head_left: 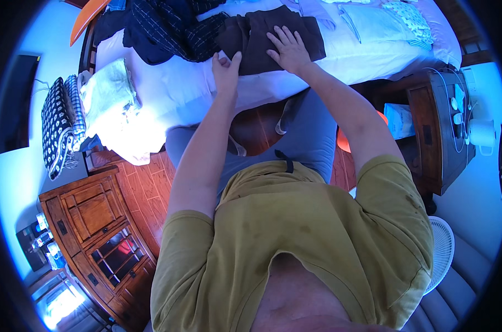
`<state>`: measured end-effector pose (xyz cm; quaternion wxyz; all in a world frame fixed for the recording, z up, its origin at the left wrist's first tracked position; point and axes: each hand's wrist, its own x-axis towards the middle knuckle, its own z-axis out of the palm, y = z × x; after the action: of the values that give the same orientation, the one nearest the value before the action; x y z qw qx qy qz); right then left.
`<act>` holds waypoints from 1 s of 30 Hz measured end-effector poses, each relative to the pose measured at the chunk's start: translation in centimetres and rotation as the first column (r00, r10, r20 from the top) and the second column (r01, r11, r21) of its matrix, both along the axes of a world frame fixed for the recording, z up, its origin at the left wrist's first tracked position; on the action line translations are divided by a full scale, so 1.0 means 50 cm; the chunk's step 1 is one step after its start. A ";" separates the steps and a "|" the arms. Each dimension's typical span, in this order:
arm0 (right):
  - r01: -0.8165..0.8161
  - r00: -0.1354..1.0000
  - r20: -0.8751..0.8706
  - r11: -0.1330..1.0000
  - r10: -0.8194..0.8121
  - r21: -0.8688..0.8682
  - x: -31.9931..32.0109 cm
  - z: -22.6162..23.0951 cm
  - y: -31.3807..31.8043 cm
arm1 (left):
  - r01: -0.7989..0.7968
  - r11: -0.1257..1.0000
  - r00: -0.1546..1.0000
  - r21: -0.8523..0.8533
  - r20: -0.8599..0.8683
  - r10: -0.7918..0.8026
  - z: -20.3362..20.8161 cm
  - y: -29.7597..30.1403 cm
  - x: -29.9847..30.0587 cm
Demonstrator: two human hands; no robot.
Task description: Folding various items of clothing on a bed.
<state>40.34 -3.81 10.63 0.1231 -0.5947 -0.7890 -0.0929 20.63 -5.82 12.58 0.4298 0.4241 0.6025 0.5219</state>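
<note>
Resting spread and palm-down on the dark brown garment (255, 45), the right hand (288, 50) covered its right half. The left hand (226, 73) was at the near left corner, fingers curled, thumb raised; whether cloth was pinched there, could not tell. Garment lay in layers on the white-sheeted bed (190, 91), toward the near edge, in front of the wearer's knees.

Risks, as judged:
- Layers at the left were uneven, ridged. A pull by the left hand with the right bearing down could have skewed them or set a crease.
- Right hand lifting too soon: upper layer might have sprung or slid, nothing else being seen to weigh it down.
- Dark patterned cloth (168, 30) heaped against the left side, touching or overlapping; could not tell which. Dragging leftward might have snagged it along.
- Pale folded clothing (367, 25) lay near on the right; a wide sweep of the forearm could have rumpled it.
- Near edge close. Tugging toward the body might have slipped the garment to the floor (151, 174).
</note>
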 end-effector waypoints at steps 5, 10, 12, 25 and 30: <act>-0.026 0.999 -0.031 1.000 0.026 0.012 -0.034 0.015 -0.012 | 0.271 0.962 0.889 0.025 0.376 -0.260 -0.007 0.067 -0.004; -0.258 0.926 -0.251 0.958 0.281 0.123 -0.030 0.025 -0.070 | 0.343 0.938 0.904 -0.056 0.293 -0.313 -0.028 0.022 -0.011; -0.228 0.924 -0.295 0.969 0.245 0.091 0.005 0.037 -0.096 | 0.245 0.958 0.969 -0.150 0.059 -0.239 0.012 -0.036 0.006; -0.335 0.824 -0.477 0.942 0.306 0.024 -0.121 0.043 -0.174 | 0.482 0.849 0.763 -0.214 0.579 -0.287 0.042 -0.066 -0.014; -0.420 0.773 -0.536 0.907 0.340 -0.031 -0.124 0.082 -0.231 | 0.374 0.885 0.800 -0.278 0.580 -0.155 0.005 -0.130 -0.042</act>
<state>34.13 -15.35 14.71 0.3028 -0.4326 -0.8346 0.1568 18.54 -12.33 12.83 0.7257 0.2492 0.4785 0.4270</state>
